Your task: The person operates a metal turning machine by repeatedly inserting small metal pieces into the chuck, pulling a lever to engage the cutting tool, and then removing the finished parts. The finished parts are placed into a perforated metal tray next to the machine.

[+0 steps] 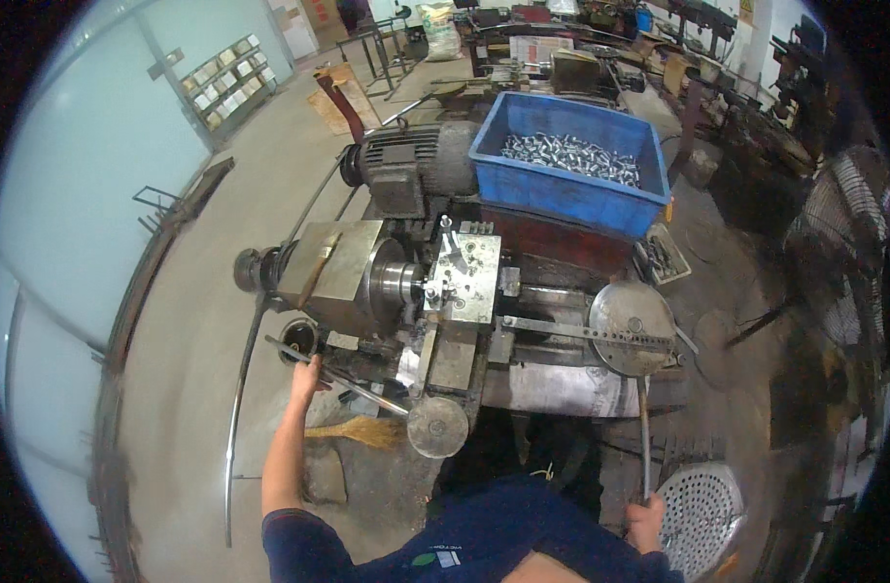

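My left hand (309,377) is closed round a long metal lever (372,394) that runs to a round steel disc (437,428) at the front of a small lathe. At the lower right my right hand (645,523) grips the end of another lever (644,437), which hangs from a larger round plate (633,328). Between them are the spindle chuck (401,282) and a steel tool block (469,277) close beside it. Whether a workpiece sits in the chuck is too small to tell. A brush (319,270) lies on the headstock (343,248).
Behind the lathe are a motor (416,160) and a blue crate (571,189) holding many small metal parts. A straw broom (358,432) lies below the left lever. To the right stand a perforated metal seat (702,520) and a caged fan (843,243). A long rod (236,418) slants at left.
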Demonstrator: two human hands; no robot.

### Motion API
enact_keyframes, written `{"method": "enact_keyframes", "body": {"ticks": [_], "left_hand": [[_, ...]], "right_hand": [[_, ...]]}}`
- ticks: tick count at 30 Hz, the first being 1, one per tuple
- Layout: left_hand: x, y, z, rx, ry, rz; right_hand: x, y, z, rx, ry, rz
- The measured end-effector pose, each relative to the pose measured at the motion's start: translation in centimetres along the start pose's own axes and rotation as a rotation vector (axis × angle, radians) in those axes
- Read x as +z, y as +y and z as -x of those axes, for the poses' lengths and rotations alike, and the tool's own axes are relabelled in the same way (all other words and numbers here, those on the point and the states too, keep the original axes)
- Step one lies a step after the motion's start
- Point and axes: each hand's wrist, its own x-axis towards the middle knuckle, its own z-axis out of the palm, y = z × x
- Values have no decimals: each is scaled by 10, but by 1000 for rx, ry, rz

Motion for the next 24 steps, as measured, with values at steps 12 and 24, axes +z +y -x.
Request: {"method": "enact_keyframes", "body": {"ticks": [12,24], "left_hand": [[12,18,27,31,-83,193],[58,-98,5,353,-71,-1224]], "right_hand": [[-100,-39,-248,-60,459,1200],[24,-59,-101,-153,9,605]]}}
